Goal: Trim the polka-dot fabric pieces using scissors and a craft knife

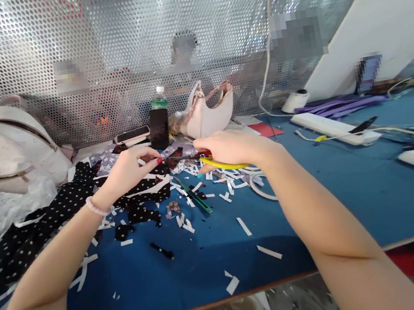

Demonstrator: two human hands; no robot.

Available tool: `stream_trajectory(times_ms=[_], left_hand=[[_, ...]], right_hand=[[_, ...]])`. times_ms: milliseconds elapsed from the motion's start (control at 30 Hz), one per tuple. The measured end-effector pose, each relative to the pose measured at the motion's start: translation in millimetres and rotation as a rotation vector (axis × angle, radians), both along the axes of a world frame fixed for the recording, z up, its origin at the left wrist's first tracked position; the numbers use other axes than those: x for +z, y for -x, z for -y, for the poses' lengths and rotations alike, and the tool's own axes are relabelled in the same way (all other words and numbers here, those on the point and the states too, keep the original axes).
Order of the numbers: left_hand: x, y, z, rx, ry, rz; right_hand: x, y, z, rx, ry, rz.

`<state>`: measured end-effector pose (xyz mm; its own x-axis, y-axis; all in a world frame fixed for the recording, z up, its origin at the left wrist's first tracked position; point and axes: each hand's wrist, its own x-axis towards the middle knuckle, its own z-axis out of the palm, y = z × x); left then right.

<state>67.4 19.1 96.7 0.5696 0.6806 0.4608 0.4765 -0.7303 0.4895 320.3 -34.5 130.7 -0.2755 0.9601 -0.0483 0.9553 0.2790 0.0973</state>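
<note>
My right hand (223, 147) is closed round scissors (224, 163) with yellow and red handles, their blades pointing left. At the blade tips, my left hand (132, 168) pinches with thumb and forefinger; what lies between them is too small to make out. Under and around both hands are black polka-dot fabric pieces (143, 213), floral fabric scraps and many white paper strips (244, 226). A thin green stick-like tool (194, 195) lies between the hands, on the blue table (221, 242). Nearer to me is a small black item (162, 251).
A white backpack (3, 149) and clear plastic (5, 210) stand at the left. Along the back are a dark phone (159, 128), a bottle (159, 98) and a pale curved bag (210, 112). Purple strips (345, 105) and a white power strip (333, 128) with cables lie right.
</note>
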Motion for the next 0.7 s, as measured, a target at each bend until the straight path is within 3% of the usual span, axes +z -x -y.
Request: stream_trajectory(times_ms=[167,367,467,600,700], left_hand=[[1.5,2.3,0.5,-0.028,-0.035,-0.174],[-3.3,-5.4,8.3,0.257,-0.204,-0.345],[-5.7,-8.9,10.2,0.319,-0.300,-0.382],[-3.1,-7.8,9.3,0.297,-0.256,-0.407],[-0.8,-3.9,7.4,0.178,-0.232,-0.416]], right_hand=[[-0.6,0.0,-0.2,0.007,-0.002,0.008],[0.5,-0.3,0.0,-0.024,-0.029,0.018],[0.4,-0.2,-0.3,-0.017,-0.037,0.017],[-0.8,0.2,-1.5,-0.026,-0.046,0.003],[-4.2,-0.2,-4.7,-0.045,-0.089,-0.029]])
